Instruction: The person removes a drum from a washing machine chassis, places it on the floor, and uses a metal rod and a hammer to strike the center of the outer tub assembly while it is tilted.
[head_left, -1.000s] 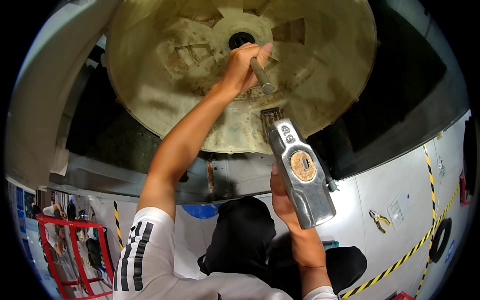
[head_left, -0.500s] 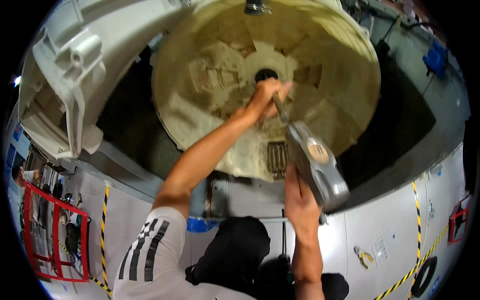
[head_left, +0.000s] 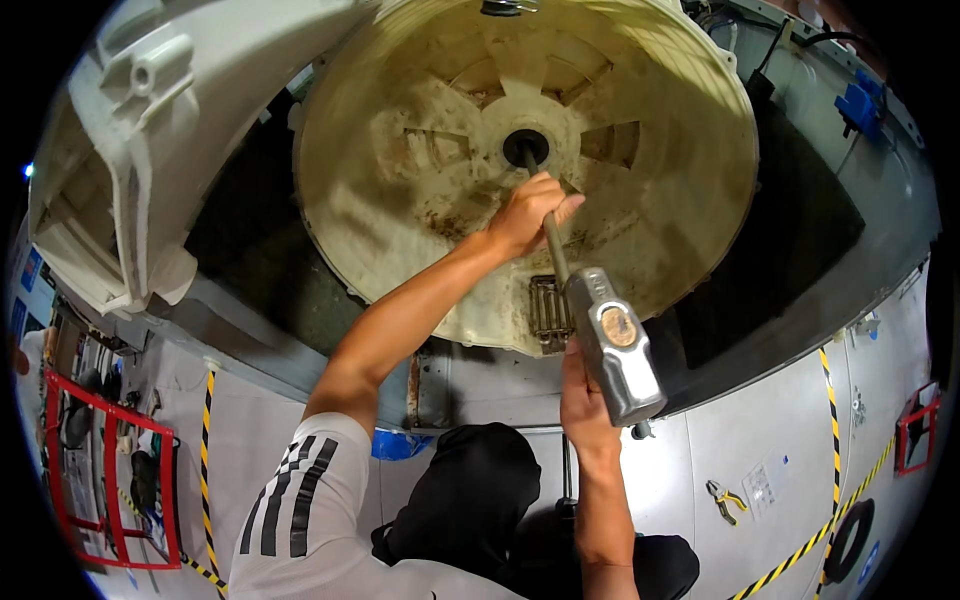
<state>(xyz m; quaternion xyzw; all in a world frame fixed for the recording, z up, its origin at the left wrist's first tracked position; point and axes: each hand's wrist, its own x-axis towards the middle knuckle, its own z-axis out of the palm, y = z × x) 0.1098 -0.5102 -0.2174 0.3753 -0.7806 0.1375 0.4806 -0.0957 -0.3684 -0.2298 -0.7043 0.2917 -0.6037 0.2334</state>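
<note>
My left hand [head_left: 527,212] is closed around a long metal rod [head_left: 555,245], whose far end goes into the dark round hole [head_left: 526,148] at the middle of a yellowed, stained plastic tub [head_left: 370,235]. In my right hand [head_left: 587,408] is a sledgehammer [head_left: 630,372] with a heavy steel head; its handle is mostly hidden behind the head and hand. One face of the head lies at the rod's near end, and I cannot tell whether they touch. A looped metal heating element [head_left: 550,308] sits low in the tub wall, close to the hammer.
A grey metal cabinet [head_left: 265,350] surrounds the tub. On the left stands a large white plastic part [head_left: 145,150]. Pliers [head_left: 725,502] with yellow-black handles lie on the floor at right. A red frame rack [head_left: 110,470] stands far left; a black ring [head_left: 850,542] lies far right.
The hammer has shifted a little left and toward me with my right hand. More of the rod shows beyond my left hand, which has stayed closed on it. The view is less blurred.
</note>
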